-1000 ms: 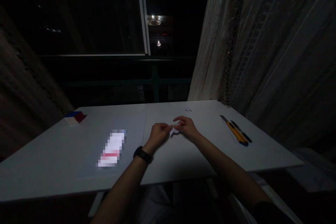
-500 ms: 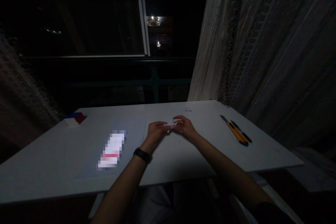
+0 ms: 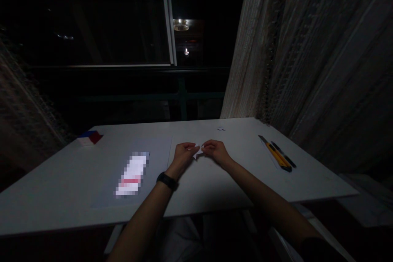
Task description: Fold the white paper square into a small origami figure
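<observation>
A small folded white paper piece [image 3: 198,151] is pinched between both of my hands just above the white table [image 3: 221,184]. My left hand [image 3: 183,156], with a black watch on its wrist, grips the paper's left side with closed fingers. My right hand [image 3: 215,151] pinches the right side. Most of the paper is hidden by my fingers.
A yellow utility knife [image 3: 275,154] and a dark pen [image 3: 284,154] lie at the right of the table. A red and blue block [image 3: 89,136] sits at the far left corner. A white and red packet [image 3: 132,173] rests on a grey sheet [image 3: 153,147]. A tiny paper scrap [image 3: 220,128] lies far back.
The paper piece has turned and been drawn in between my fingertips; both hands have stayed close together at the same spot on the table.
</observation>
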`<action>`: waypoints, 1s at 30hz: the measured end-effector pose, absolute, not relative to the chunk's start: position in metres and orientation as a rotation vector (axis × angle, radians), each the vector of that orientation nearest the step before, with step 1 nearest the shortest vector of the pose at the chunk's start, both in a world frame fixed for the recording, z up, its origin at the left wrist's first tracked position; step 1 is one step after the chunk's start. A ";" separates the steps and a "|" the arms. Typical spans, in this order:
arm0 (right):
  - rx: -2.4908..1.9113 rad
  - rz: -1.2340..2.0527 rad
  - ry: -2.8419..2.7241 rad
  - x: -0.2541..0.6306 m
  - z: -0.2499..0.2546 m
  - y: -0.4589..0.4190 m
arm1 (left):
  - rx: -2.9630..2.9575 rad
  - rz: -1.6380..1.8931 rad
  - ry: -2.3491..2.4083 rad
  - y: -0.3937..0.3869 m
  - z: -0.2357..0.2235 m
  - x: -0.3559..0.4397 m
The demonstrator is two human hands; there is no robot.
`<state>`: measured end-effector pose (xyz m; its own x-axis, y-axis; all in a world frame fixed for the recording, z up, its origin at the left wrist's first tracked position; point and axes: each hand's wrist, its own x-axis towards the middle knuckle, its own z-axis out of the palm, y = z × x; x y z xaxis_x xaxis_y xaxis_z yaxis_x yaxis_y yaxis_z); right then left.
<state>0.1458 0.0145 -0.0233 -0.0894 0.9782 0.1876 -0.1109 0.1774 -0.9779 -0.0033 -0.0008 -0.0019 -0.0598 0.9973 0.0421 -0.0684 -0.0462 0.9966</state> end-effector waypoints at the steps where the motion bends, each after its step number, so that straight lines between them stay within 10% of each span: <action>1: -0.947 1.201 -1.285 0.146 -0.023 0.014 | 1.169 1.317 1.182 0.000 -0.003 -0.004; 30: -1.008 1.057 -1.221 0.142 -0.028 0.014 | 1.028 1.195 0.946 -0.003 0.000 -0.001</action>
